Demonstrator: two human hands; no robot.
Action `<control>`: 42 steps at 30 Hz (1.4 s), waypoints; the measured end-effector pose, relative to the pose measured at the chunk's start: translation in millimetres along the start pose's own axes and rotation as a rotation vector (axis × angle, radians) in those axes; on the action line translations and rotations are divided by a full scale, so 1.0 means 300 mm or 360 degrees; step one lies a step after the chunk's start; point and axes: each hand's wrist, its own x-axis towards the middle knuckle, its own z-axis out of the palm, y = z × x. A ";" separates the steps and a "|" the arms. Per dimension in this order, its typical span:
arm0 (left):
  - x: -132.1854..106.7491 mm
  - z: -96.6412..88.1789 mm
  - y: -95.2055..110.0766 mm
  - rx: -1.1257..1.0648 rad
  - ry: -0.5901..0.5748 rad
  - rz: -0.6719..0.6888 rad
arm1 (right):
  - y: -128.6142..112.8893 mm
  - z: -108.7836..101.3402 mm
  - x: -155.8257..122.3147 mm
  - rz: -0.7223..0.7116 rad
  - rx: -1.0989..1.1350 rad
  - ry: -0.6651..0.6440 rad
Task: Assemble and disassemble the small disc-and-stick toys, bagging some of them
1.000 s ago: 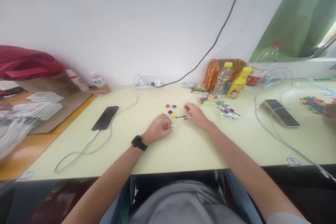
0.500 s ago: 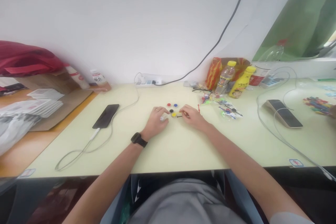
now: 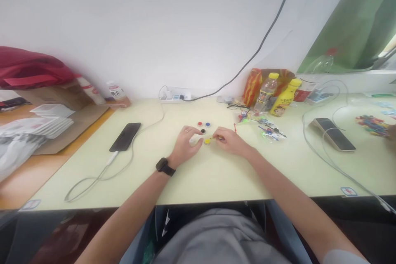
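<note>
Yellow disc on table between hands, red disc, blue disc and black disc lying loose, unassembled, right hand pinching a small piece, left hand curved round a whitish piece, grip too blurred to tell.

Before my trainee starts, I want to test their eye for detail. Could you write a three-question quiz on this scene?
1. True or false: the watch is worn on the right wrist.

2. Which disc lies nearest the person?
A. red
B. yellow
C. blue

3. Fill in: at the person's left, the white cable is plugged into the ____.

Key:
1. False; it is on the wrist of the left hand.
2. B.
3. Phone.
</note>
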 end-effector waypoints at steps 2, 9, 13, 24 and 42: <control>-0.009 0.004 0.014 -0.0065 -0.0091 0.0002 | -0.023 -0.018 -0.016 0.0027 0.0018 -0.0069; -0.028 0.028 0.073 -0.0273 -0.0490 0.0032 | -0.061 -0.058 -0.095 0.0098 0.0129 -0.0073; -0.031 0.039 0.064 -0.0329 -0.0480 0.0024 | -0.054 -0.052 -0.106 0.0178 0.0367 0.0130; -0.011 0.083 0.069 -0.0543 -0.0570 -0.0168 | -0.042 0.029 -0.097 0.0156 0.0567 0.0082; -0.010 0.095 0.053 -0.0456 -0.0547 -0.0154 | -0.035 0.031 -0.103 0.0014 0.0337 0.0066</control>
